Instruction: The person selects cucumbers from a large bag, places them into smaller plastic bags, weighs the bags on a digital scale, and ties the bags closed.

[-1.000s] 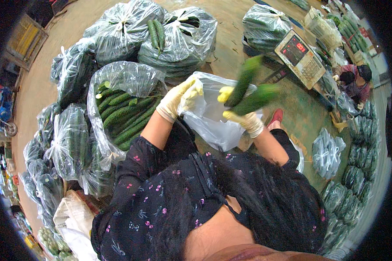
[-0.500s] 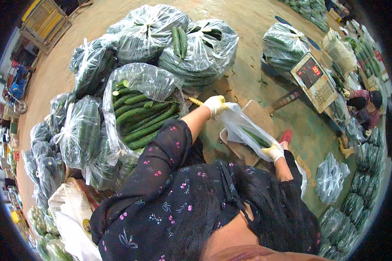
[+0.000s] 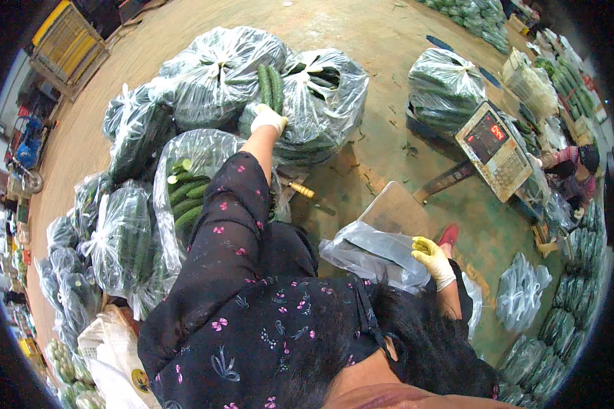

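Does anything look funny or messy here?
Yes. Two cucumbers lie loose on the big bags, with the left hand at their lower ends; others nearby are bagged. The bag just right of them gapes near its knot, and green scraps litter the floor.

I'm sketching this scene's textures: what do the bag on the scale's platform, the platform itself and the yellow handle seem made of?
The bag: thin, glossy plastic film, going by its translucent look and shiny creases.
The platform: flat, dull and brownish, perhaps worn metal or board; its look leaves that open.
The handle: yellow with ringed grooves, possibly wood or plastic; too small to tell.
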`<state>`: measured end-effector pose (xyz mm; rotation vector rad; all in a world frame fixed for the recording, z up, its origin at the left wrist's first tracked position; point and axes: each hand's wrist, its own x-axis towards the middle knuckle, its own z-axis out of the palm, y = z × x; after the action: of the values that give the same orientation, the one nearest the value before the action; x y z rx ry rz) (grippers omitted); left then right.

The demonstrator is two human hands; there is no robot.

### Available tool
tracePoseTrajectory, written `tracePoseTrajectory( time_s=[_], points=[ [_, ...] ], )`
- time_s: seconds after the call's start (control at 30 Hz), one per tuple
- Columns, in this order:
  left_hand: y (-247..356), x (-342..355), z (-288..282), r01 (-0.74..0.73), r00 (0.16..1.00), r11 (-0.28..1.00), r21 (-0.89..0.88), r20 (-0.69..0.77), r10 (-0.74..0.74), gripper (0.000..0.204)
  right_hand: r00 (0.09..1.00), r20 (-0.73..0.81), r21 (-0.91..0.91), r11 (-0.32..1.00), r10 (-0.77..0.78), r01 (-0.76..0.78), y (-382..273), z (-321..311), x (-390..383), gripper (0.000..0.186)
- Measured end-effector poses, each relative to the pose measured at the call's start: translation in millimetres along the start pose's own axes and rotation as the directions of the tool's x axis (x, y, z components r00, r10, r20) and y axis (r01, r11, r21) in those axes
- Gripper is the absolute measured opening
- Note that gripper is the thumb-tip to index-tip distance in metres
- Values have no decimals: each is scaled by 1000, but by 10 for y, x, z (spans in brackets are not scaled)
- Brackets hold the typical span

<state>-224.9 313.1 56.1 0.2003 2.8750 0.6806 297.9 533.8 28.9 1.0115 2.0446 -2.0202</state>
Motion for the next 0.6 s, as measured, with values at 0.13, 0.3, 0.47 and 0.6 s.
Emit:
tracePoseTrajectory(
  time_s=[0.13,0.3,0.47,0.6],
  points=[
    [-244,35,82,-22,1000,900,-434,-2,23,48,994,34,76,992,-105,103,-273,64,-29,43],
    [-17,-819,-315,375,922,74,-924,380,72,15,970,136,307,940,-200,151,-1023,410,-107,39],
    [37,-2399,-534,301,875,96,-949,315,368,27,841,439,696,712,-316,-96,-1333,1297,211,48],
    [1,-3383,-282,-112,786,453,-884,200,584,71,761,387,916,313,-520,-252,-1376,1603,341,36]
  ],
)
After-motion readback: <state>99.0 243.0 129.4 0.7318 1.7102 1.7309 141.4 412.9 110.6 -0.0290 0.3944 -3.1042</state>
